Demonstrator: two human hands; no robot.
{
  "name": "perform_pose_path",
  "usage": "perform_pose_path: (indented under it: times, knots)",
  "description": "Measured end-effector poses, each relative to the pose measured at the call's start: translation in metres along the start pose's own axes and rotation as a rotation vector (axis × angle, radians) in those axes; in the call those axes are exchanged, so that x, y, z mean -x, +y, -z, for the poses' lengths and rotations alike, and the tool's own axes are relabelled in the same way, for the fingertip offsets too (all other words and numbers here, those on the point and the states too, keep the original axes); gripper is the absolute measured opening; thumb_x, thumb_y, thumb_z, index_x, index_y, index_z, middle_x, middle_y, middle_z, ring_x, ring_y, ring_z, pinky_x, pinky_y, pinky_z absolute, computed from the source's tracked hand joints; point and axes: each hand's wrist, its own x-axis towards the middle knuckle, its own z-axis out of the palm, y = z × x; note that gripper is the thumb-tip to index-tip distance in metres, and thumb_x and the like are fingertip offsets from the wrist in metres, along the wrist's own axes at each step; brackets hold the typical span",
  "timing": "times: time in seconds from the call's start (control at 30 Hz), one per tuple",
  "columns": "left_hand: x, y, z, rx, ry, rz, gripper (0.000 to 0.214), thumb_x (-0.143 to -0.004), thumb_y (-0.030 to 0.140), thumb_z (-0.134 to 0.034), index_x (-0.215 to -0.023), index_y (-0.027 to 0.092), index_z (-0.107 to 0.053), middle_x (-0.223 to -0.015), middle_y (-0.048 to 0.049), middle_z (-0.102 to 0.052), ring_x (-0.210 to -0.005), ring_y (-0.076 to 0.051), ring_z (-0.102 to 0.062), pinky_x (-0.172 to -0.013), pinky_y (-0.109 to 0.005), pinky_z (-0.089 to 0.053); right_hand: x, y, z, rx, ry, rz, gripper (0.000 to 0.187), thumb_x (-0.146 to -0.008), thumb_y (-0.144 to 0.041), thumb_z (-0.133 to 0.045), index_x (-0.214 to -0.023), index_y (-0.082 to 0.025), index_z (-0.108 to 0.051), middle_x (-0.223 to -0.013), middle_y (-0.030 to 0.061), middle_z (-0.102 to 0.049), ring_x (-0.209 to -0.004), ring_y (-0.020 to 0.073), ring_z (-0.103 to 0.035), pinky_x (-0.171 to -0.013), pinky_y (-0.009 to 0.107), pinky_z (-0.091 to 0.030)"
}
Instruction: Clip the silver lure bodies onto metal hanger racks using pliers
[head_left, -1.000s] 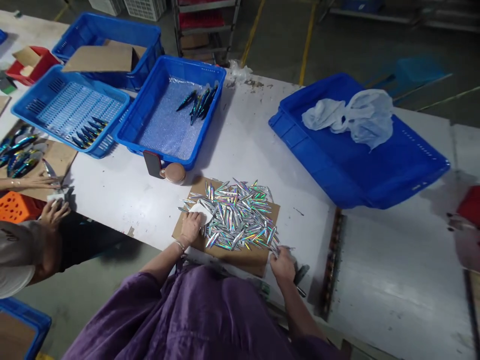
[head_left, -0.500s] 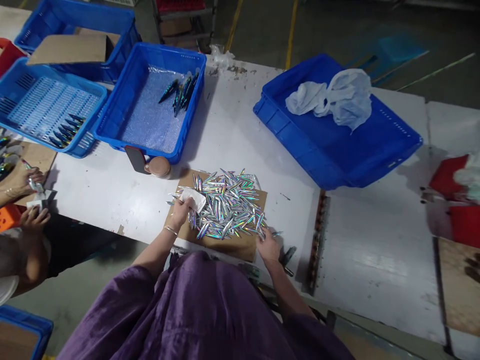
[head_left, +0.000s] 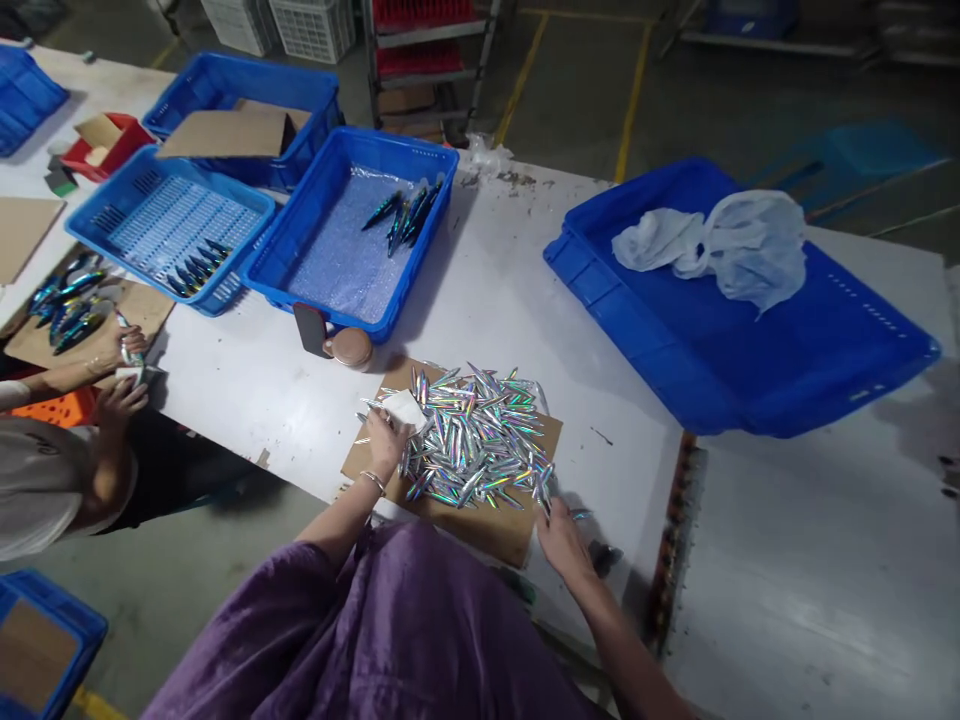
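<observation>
A heap of silvery, iridescent fishing lures (head_left: 469,440) lies on a brown cardboard sheet (head_left: 480,533) in front of me. At the heap's left side, my left hand (head_left: 385,445) is closed on a small white cloth or paper piece (head_left: 406,408), with slim lures beside its fingers. My right hand (head_left: 564,542) is at the lower right edge of the heap, its fingers closed round a slender silvery lure (head_left: 543,488). Another shiny tip sticks out just right of that hand. The fingertips of the right hand are partly hidden.
Blue crates (head_left: 352,225) and a light-blue basket (head_left: 180,215) hold dark lures at the left. A compact (head_left: 351,348) stands near. At the right is a large blue crate (head_left: 750,350) with a plastic bag (head_left: 754,245). A co-worker's hands (head_left: 127,375) work at far left.
My view has turned left, so the table's things appear further right and lower. Both hands keep about the same places by the heap, the left still holding the white piece.
</observation>
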Motion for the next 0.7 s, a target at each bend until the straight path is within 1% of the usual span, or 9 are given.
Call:
perform_pose_path:
  times: [0.07, 0.17, 0.23, 0.3, 0.4, 0.47, 0.53, 0.63, 0.7]
  knots:
    - [0.008, 0.0, 0.0, -0.05, -0.018, -0.042, 0.059, -0.077, 0.019, -0.076, -0.128, 0.013, -0.047, -0.138, -0.0228, -0.05, -0.13, -0.036, -0.052, -0.102, -0.047, -0.049, -0.003, -0.027, 0.01, -0.002, -0.001, 0.088, 0.029, -0.104, -0.026, -0.035, -0.119, -0.014, -0.056, -0.103, 0.0147, -0.072, -0.095, 0.0242, -0.069, -0.075, 0.03, -0.045]
    - [0.014, -0.001, -0.001, -0.095, -0.087, -0.104, 0.041, -0.082, 0.018, -0.072, -0.119, 0.014, -0.055, -0.137, -0.0239, -0.049, -0.122, -0.038, -0.058, -0.096, -0.048, -0.052, -0.026, -0.088, 0.023, 0.008, 0.002, 0.247, 0.027, -0.105, -0.028, -0.034, -0.122, -0.018, -0.053, -0.102, 0.0103, -0.072, -0.093, 0.0224, -0.069, -0.072, 0.029, -0.043]
    - [0.013, -0.003, -0.001, -0.104, -0.118, -0.136, 0.031, -0.084, 0.019, -0.069, -0.113, 0.014, -0.059, -0.133, -0.0239, -0.051, -0.11, -0.036, -0.064, -0.091, -0.047, -0.053, -0.048, -0.134, 0.029, 0.03, 0.021, 0.348, 0.025, -0.105, -0.028, -0.036, -0.121, -0.019, -0.054, -0.111, 0.0115, -0.07, -0.095, 0.0225, -0.067, -0.075, 0.03, -0.042]
    - [0.012, -0.006, 0.0, -0.107, -0.135, -0.159, 0.028, -0.084, 0.019, -0.069, -0.11, 0.013, -0.06, -0.129, -0.0231, -0.053, -0.1, -0.033, -0.067, -0.089, -0.047, -0.054, -0.069, -0.177, 0.033, 0.057, 0.034, 0.436, 0.026, -0.105, -0.023, -0.035, -0.12, -0.02, -0.055, -0.115, 0.0125, -0.068, -0.097, 0.0227, -0.065, -0.079, 0.032, -0.043]
    - [0.013, -0.012, 0.004, -0.105, -0.157, -0.205, 0.025, -0.083, 0.017, -0.071, -0.105, 0.013, -0.061, -0.119, -0.0189, -0.057, -0.094, -0.029, -0.067, -0.09, -0.047, -0.055, -0.088, -0.218, 0.034, 0.089, 0.053, 0.529, 0.031, -0.103, -0.014, -0.032, -0.119, -0.018, -0.058, -0.118, 0.0158, -0.066, -0.107, 0.0248, -0.061, -0.091, 0.037, -0.042]
    - [0.017, -0.018, 0.011, -0.1, -0.166, -0.234, 0.019, -0.084, 0.017, -0.069, -0.101, 0.013, -0.062, -0.113, -0.0166, -0.059, -0.095, -0.028, -0.066, -0.092, -0.046, -0.055, -0.092, -0.228, 0.033, 0.093, 0.075, 0.564, 0.036, -0.102, -0.011, -0.031, -0.126, -0.014, -0.057, -0.127, 0.0191, -0.062, -0.119, 0.0278, -0.054, -0.101, 0.042, -0.039]
    - [0.025, -0.024, 0.023, -0.088, -0.165, -0.254, 0.012, -0.088, 0.018, -0.064, -0.1, 0.014, -0.063, -0.111, -0.0151, -0.059, -0.096, -0.026, -0.065, -0.092, -0.043, -0.055, -0.089, -0.225, 0.031, 0.082, 0.088, 0.594, 0.041, -0.101, -0.011, -0.032, -0.136, -0.013, -0.052, -0.137, 0.02, -0.057, -0.129, 0.0296, -0.047, -0.107, 0.045, -0.035]
    - [0.046, -0.039, 0.048, -0.057, -0.15, -0.277, 0.012, -0.093, 0.021, -0.057, -0.102, 0.016, -0.063, -0.108, -0.0111, -0.059, -0.096, -0.022, -0.064, -0.091, -0.038, -0.055, -0.073, -0.206, 0.027, 0.039, 0.066, 0.628, 0.042, -0.098, -0.011, -0.038, -0.138, -0.014, -0.053, -0.142, 0.0186, -0.054, -0.131, 0.0303, -0.045, -0.11, 0.045, -0.035]
    - [0.07, -0.058, 0.067, -0.037, -0.168, -0.309, 0.014, -0.094, 0.023, -0.054, -0.102, 0.018, -0.064, -0.104, -0.0084, -0.06, -0.095, -0.021, -0.063, -0.089, -0.036, -0.055, -0.055, -0.19, 0.022, -0.012, 0.034, 0.642, 0.04, -0.097, -0.012, -0.041, -0.134, -0.013, -0.055, -0.14, 0.0191, -0.055, -0.129, 0.0306, -0.047, -0.11, 0.045, -0.037]
